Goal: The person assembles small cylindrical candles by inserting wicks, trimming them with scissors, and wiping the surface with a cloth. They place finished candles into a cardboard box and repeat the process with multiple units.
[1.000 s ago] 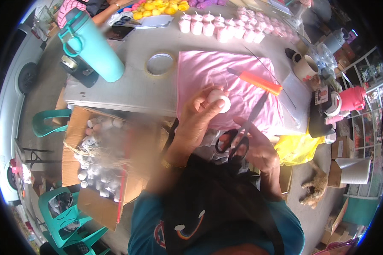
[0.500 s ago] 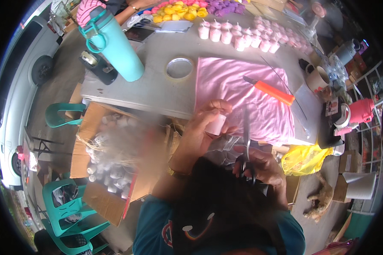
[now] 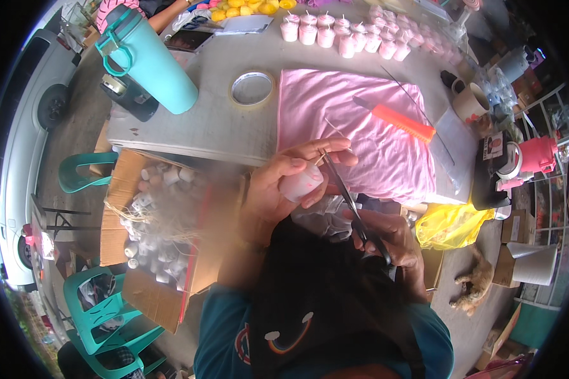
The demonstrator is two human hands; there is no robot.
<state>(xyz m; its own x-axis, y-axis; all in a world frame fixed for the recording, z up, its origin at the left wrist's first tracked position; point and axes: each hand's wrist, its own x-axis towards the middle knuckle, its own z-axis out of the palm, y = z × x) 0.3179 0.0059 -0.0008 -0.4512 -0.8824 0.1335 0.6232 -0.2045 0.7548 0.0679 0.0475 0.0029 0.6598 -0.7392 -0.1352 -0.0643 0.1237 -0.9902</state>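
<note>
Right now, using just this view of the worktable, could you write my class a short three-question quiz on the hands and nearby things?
1. Which hand holds the scissors, and what is in the other?
2. True or false: the orange knife lies on the pink cloth.
3. Which stands left of the tape roll? (a) mug (b) turquoise bottle (c) yellow bag

Key: 1. The right hand; the left hand holds a candle. 2. True. 3. b.
</note>
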